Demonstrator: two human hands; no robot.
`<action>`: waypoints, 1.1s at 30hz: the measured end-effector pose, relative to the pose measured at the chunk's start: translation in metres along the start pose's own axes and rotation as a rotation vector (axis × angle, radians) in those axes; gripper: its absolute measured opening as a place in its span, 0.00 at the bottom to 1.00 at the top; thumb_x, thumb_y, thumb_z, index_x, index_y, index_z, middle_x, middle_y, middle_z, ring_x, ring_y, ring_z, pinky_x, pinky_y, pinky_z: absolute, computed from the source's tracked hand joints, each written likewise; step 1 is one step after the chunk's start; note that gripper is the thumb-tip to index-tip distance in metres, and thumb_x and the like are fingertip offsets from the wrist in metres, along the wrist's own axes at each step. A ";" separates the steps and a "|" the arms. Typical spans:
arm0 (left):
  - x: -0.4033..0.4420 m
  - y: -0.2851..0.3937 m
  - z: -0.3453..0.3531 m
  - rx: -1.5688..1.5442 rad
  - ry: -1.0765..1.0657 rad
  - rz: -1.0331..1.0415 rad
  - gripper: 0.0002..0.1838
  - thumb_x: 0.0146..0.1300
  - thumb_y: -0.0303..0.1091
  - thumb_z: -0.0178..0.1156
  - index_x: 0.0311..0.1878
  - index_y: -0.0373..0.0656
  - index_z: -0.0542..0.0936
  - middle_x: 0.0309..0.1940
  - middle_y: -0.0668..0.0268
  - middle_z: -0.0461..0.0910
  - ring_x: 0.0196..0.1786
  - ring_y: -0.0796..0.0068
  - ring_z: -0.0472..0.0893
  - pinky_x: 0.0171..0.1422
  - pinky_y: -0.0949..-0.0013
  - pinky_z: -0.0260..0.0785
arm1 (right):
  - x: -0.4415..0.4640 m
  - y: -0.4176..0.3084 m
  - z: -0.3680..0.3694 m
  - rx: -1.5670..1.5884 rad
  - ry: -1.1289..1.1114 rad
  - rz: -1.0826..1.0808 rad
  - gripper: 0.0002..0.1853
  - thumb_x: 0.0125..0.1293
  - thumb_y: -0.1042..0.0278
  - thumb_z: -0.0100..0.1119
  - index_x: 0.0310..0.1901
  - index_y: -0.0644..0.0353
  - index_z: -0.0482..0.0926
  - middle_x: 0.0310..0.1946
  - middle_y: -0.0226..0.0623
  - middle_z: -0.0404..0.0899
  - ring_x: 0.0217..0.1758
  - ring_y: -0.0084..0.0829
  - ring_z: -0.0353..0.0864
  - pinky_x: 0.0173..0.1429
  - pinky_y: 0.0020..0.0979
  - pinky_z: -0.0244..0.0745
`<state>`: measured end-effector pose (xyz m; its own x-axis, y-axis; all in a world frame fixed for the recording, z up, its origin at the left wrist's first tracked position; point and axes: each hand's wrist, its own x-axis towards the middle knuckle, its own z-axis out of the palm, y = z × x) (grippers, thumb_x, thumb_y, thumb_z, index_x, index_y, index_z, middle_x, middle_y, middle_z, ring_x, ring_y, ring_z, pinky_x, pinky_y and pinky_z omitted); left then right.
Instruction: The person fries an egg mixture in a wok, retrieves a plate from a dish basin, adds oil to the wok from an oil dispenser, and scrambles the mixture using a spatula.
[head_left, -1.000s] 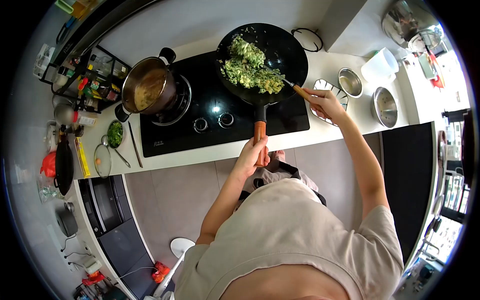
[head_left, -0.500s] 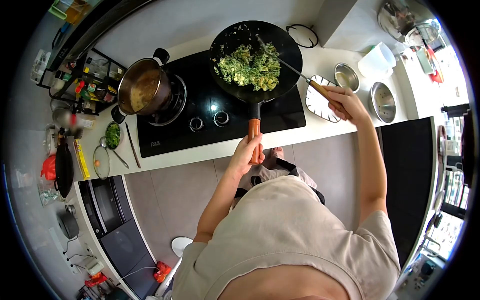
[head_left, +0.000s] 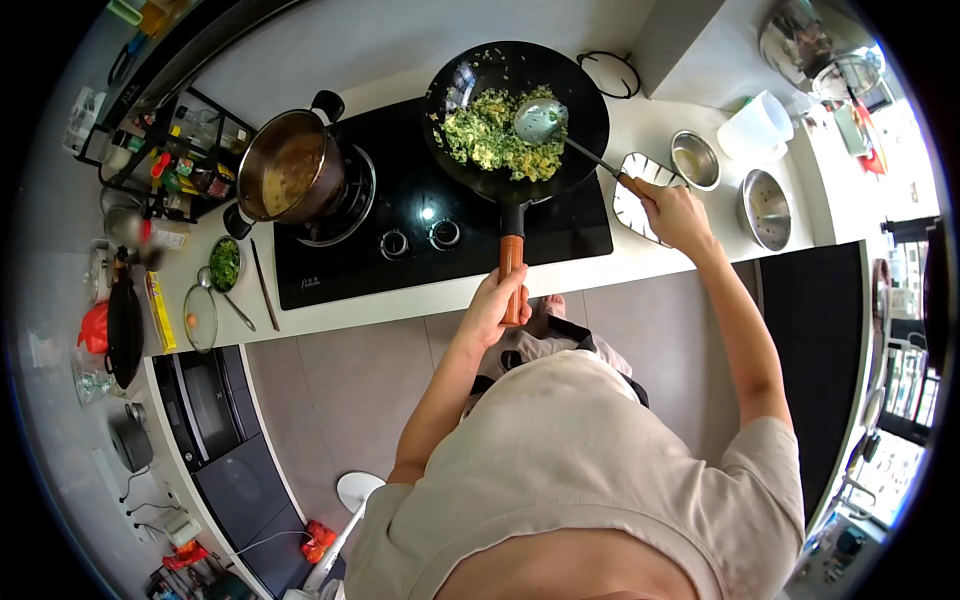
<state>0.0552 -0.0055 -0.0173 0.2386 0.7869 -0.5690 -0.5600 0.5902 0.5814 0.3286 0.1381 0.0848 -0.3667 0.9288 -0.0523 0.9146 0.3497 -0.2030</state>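
Note:
My left hand [head_left: 495, 308] is wrapped around the orange-brown handle of a black wok [head_left: 585, 150] on the hob. Inside the wok, chopped green and yellow food [head_left: 500, 135], perhaps egg with greens and rice, lies in a loose heap. My right hand [head_left: 678, 217] is closed on the wooden handle of a metal ladle [head_left: 541, 120]. The ladle's rounded head rests on the right part of the heap, its shaft slanting over the wok's rim.
Left of the wok, a pot [head_left: 245, 185] with brownish contents stands on the other burner. A bowl of chopped greens [head_left: 226, 262], a spoon and chopsticks lie on the left counter. To the right are a striped white dish [head_left: 632, 208], metal bowls [head_left: 765, 205] and a white plastic container [head_left: 752, 128].
My right hand has moved slightly left and down, and the ladle's head has turned, showing its broad rounded face over the food. The left hand keeps its hold on the wok handle.

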 end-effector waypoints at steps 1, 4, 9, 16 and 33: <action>0.001 0.000 0.000 -0.005 -0.003 0.000 0.20 0.67 0.46 0.61 0.52 0.44 0.70 0.26 0.67 0.74 0.19 0.74 0.75 0.22 0.72 0.66 | 0.002 -0.001 -0.004 0.028 -0.002 -0.001 0.18 0.69 0.64 0.48 0.58 0.36 0.79 0.25 0.47 0.81 0.27 0.48 0.81 0.35 0.44 0.75; -0.001 0.002 0.002 -0.001 0.009 -0.016 0.19 0.66 0.46 0.62 0.50 0.44 0.70 0.26 0.67 0.74 0.19 0.75 0.75 0.21 0.72 0.67 | 0.001 -0.013 -0.029 0.188 -0.029 0.029 0.15 0.70 0.56 0.52 0.53 0.42 0.82 0.20 0.46 0.77 0.20 0.41 0.76 0.32 0.39 0.73; 0.000 0.002 0.003 0.009 -0.011 0.004 0.18 0.67 0.47 0.60 0.46 0.44 0.69 0.24 0.68 0.73 0.17 0.75 0.75 0.19 0.73 0.66 | 0.012 -0.067 -0.124 0.458 -0.531 0.279 0.17 0.66 0.51 0.59 0.44 0.56 0.86 0.11 0.26 0.65 0.09 0.19 0.61 0.13 0.26 0.56; 0.000 0.002 0.002 -0.001 -0.033 0.003 0.19 0.65 0.47 0.62 0.46 0.45 0.69 0.25 0.67 0.73 0.19 0.74 0.75 0.21 0.72 0.67 | 0.042 -0.075 -0.075 0.530 -0.671 0.212 0.19 0.64 0.66 0.52 0.55 0.58 0.81 0.12 0.29 0.68 0.08 0.20 0.64 0.12 0.24 0.57; 0.003 -0.001 -0.001 0.020 -0.038 0.020 0.19 0.66 0.47 0.62 0.46 0.43 0.68 0.24 0.67 0.74 0.19 0.74 0.76 0.21 0.72 0.66 | 0.007 -0.074 0.089 0.675 0.191 0.243 0.26 0.57 0.71 0.59 0.60 0.62 0.77 0.24 0.45 0.79 0.28 0.33 0.83 0.31 0.36 0.76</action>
<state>0.0558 -0.0037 -0.0195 0.2573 0.8047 -0.5351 -0.5488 0.5775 0.6045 0.2432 0.1077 0.0123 -0.0746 0.9971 -0.0138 0.6401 0.0373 -0.7674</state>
